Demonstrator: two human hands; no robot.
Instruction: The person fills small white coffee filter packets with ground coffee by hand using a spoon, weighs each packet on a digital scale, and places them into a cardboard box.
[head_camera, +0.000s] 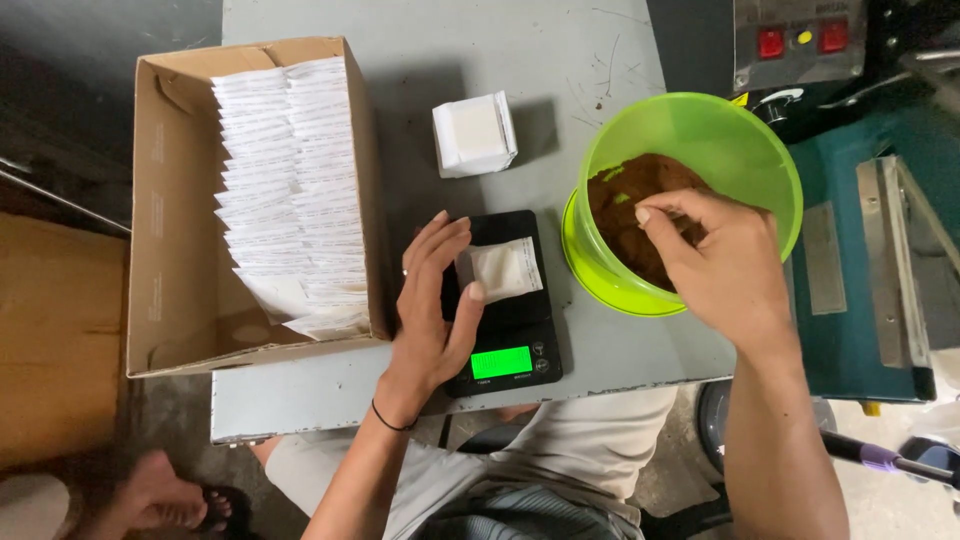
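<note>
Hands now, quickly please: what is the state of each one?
Left hand: open, thumb touching the white sachet on the black scale.
Right hand: fingers bent inside the green tub over brown powder; whether it holds something cannot be told.

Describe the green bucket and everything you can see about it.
The green bucket is round, bright lime, seemingly translucent plastic, standing upright on the grey table right of the black scale. A matching green lid or base shows beneath it. It holds brown powder. The right hand reaches in over its near rim.
</note>
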